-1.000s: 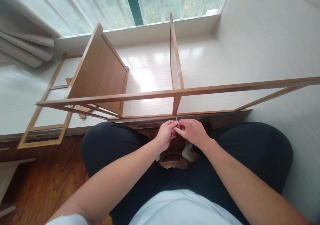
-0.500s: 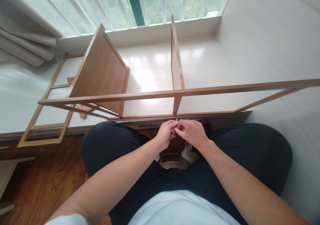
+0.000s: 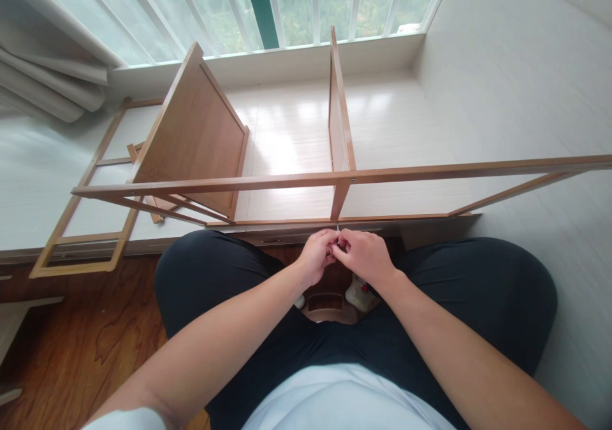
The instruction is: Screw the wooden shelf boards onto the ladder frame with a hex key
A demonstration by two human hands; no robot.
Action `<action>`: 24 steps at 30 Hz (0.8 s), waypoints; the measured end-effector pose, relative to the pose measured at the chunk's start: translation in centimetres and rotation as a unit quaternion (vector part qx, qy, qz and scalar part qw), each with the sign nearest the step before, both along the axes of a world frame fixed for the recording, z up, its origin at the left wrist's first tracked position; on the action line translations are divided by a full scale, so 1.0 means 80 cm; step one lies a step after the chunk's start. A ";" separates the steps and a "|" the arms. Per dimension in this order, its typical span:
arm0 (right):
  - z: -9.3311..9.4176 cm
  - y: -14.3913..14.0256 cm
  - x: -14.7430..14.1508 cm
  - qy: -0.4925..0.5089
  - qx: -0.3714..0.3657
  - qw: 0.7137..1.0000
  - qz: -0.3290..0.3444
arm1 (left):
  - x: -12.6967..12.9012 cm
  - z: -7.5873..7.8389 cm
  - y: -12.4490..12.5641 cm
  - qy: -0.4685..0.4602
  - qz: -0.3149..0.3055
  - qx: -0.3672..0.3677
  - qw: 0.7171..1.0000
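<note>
A light-brown wooden frame (image 3: 268, 183) stands on its side across the sill, with its long rails running left to right. Two wooden panels rise from it: a broad one (image 3: 191, 137) on the left and a narrow-looking one (image 3: 342, 105), seen nearly edge-on, at the middle. Just below the lower rail, my left hand (image 3: 316, 255) and my right hand (image 3: 366, 253) meet, both with fingers closed. Between their fingertips shows a thin metal rod (image 3: 338, 229), pointing up at the joint under the middle panel. The rest of it is hidden by my fingers.
On the left lies a ladder-like wooden frame (image 3: 86, 236), partly behind the broad panel, beside small loose wooden pieces (image 3: 155, 210). A grey curtain (image 3: 52, 54) hangs by the window. Between my knees are a brownish stool (image 3: 329, 312) and a white object (image 3: 359, 295).
My hands stay together at the same joint, with only slight finger movement around the rod. The view has shifted a little; the wooden frame looks unchanged.
</note>
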State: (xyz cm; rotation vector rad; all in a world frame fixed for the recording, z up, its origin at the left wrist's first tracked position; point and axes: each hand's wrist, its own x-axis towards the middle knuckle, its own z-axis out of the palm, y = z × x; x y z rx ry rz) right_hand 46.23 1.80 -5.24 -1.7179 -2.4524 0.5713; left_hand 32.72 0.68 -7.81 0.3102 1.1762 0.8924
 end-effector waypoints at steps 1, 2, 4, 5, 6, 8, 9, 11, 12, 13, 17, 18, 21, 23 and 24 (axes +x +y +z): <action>0.000 0.000 0.000 -0.002 -0.001 1.000 -0.001 | 0.000 0.000 0.000 0.000 -0.002 0.001 1.000; -0.001 0.000 0.000 -0.003 -0.001 1.000 -0.003 | 0.000 0.000 0.000 0.000 -0.003 0.003 1.000; -0.002 0.000 0.000 -0.002 0.001 1.000 -0.007 | 0.000 0.000 0.000 -0.001 -0.006 0.004 1.000; -0.002 0.000 0.000 0.000 0.001 1.000 -0.009 | 0.000 0.001 0.001 0.000 -0.006 0.004 1.000; -0.002 0.000 0.000 0.002 0.002 1.000 -0.011 | 0.000 0.002 0.001 0.001 -0.006 0.003 1.000; -0.001 0.000 0.000 0.010 -0.001 1.000 -0.015 | 0.000 0.004 0.000 0.004 -0.006 0.001 1.000; 0.000 0.000 0.000 0.014 -0.006 1.000 -0.017 | 0.000 0.004 0.000 0.004 -0.006 0.000 1.000; 0.001 0.001 -0.001 0.023 -0.021 0.999 -0.023 | 0.000 0.003 0.000 0.005 -0.005 -0.001 1.000; 0.002 0.002 0.000 0.028 -0.032 0.999 -0.026 | 0.000 0.001 0.000 0.006 -0.004 -0.002 1.000; 0.003 0.002 0.000 0.034 -0.044 0.998 -0.029 | 0.000 0.000 0.000 0.006 -0.003 -0.003 1.000; 0.006 0.005 0.003 0.079 -0.088 0.992 -0.043 | 0.000 -0.004 0.000 0.010 0.003 -0.005 1.000; 0.006 0.007 0.005 0.096 -0.101 0.989 -0.046 | 0.000 -0.004 0.000 0.011 0.006 -0.006 1.000; 0.003 0.011 0.010 0.172 -0.161 0.971 -0.042 | 0.000 -0.003 0.001 0.017 0.010 -0.007 1.000; -0.004 0.014 0.014 0.236 -0.223 0.945 -0.029 | 0.001 -0.003 0.002 0.022 0.010 -0.007 1.000; -0.008 0.016 0.016 0.264 -0.256 0.930 -0.025 | 0.001 -0.003 0.002 0.023 0.009 -0.007 1.000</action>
